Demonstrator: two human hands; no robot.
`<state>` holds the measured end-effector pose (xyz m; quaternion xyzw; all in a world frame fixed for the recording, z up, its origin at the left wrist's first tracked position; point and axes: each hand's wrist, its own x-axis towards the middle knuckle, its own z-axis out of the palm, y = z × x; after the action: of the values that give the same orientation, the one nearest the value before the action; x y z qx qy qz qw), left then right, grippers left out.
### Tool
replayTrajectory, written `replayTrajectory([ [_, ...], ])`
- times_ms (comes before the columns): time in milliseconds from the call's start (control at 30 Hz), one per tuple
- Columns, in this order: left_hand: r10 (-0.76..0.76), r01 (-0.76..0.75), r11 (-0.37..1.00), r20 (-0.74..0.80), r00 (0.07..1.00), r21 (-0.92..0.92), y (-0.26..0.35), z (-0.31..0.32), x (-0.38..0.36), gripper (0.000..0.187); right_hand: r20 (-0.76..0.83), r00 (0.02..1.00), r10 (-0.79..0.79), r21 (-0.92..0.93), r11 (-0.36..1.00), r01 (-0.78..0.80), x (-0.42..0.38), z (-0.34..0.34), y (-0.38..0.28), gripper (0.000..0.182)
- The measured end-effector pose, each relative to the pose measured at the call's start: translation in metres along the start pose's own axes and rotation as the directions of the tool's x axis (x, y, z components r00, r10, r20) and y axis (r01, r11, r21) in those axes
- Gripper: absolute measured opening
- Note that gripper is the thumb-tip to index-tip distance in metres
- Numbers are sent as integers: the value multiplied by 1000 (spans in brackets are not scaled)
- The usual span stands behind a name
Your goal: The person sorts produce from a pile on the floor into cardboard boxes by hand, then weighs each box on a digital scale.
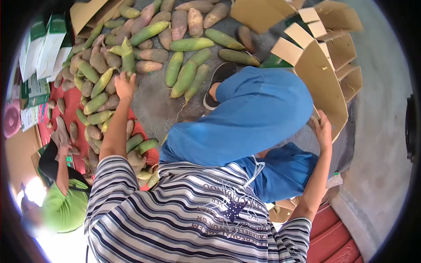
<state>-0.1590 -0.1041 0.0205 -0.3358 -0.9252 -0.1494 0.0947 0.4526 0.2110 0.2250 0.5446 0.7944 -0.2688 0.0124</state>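
My left hand reaches to the pile, its fingers closed round the lower end of a green radish that points away from me. Around it lie many green radishes and brownish-pink tubers. Several green radishes lie on the grey floor to the right of that hand. On the right side, my right hand has its fingers bent at the edge of an open cardboard box, whose flaps stand up.
More open boxes stand at the upper right. A person in a green top is at the lower left, near white and green cartons. Red cloth lies under the pile. A red slatted surface is at the lower right.
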Motion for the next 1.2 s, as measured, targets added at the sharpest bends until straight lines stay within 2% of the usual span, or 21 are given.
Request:
replayTrajectory([
  [67, 139, -139, 990, -36, 990, 5, 21, 3, 0, 44, 33, 998, 61, 28, 998, -62, -3, -4, -13, 21],
  [100, 19, -16, 991, 16, 1000, -133, 19, 6, 7, 44, 50, 995, 91, 42, 995, -94, -3, -6, -17, 21],
  [167, -206, 258, 896, 175, 963, -361, -2, 10, 23, 45, -10, 999, 30, 20, 999, -30, -3, -2, -9, 21],
  [200, -284, 347, 757, 200, 938, -553, 25, -8, 28, 46, -37, 999, -8, 8, 1000, 8, -3, -1, -3, 20],
  [233, -322, 430, 642, 287, 902, -634, 53, -31, 38, 42, -38, 999, -6, 10, 1000, 6, -2, -1, 0, 21],
  [300, -250, 385, 543, 294, 922, -746, 108, -68, 56, 37, -29, 999, -13, 10, 1000, 13, 0, 0, 2, 21],
  [367, -189, 253, 278, 205, 960, -927, 183, -105, 67, 39, -33, 999, -15, 26, 1000, 16, 1, 1, 4, 22],
  [500, 89, 82, 39, 85, 992, -996, 315, -165, 64, 49, -28, 999, -27, 8, 1000, 27, 0, 1, 5, 24],
  [567, 261, 175, 192, 222, 940, -966, 366, -192, 53, 44, -33, 999, -28, 14, 1000, 28, 0, 3, 5, 24],
  [633, 499, 109, 160, 175, 849, -981, 397, -196, 52, 49, -29, 1000, -7, 14, 1000, 7, 0, 2, 4, 24],
  [700, 529, 76, -8, 60, 846, -997, 403, -150, 44, 54, -10, 999, 31, 13, 999, -30, -1, 1, -2, 24],
  [767, 508, 131, 177, 204, 837, -976, 379, -134, 44, 58, -41, 994, -98, -30, 995, 97, 1, 5, 6, 25],
  [800, 456, 116, 240, 217, 863, -964, 361, -111, 46, 54, -59, 992, -112, -8, 994, 112, 2, 8, 13, 23],
  [833, 373, 65, 374, 214, 903, -925, 340, -96, 45, 51, -59, 992, -112, 14, 993, 113, 1, 9, 8, 23],
  [867, 342, -16, 420, 142, 929, -907, 311, -58, 49, 47, -60, 992, -108, 32, 993, 110, -1, 6, 1, 22],
  [900, 300, -51, 665, 205, 932, -745, 281, -51, 52, 47, -61, 993, -99, 48, 994, 102, -2, 4, -3, 21],
  [967, 165, 26, 731, 214, 963, -682, 207, 6, 56, 46, -19, 995, -97, 44, 994, 98, -3, 3, -1, 20],
  [1000, 80, 0, 879, 147, 986, -477, 183, 1, 58, 47, -33, 995, -92, 38, 995, 93, -2, 6, -3, 20],
  [1033, 77, -41, 914, 74, 994, -404, 152, 9, 64, 49, -48, 995, -86, 34, 996, 88, -2, 7, -4, 20],
  [1067, 19, 3, 933, 57, 998, -360, 118, 22, 70, 51, -54, 994, -99, 27, 995, 101, -2, 7, -3, 20],
  [1200, -257, 276, 957, 185, 949, -87, 25, 43, 85, 58, -51, 993, -108, 15, 994, 109, -2, 5, -5, 20],
])
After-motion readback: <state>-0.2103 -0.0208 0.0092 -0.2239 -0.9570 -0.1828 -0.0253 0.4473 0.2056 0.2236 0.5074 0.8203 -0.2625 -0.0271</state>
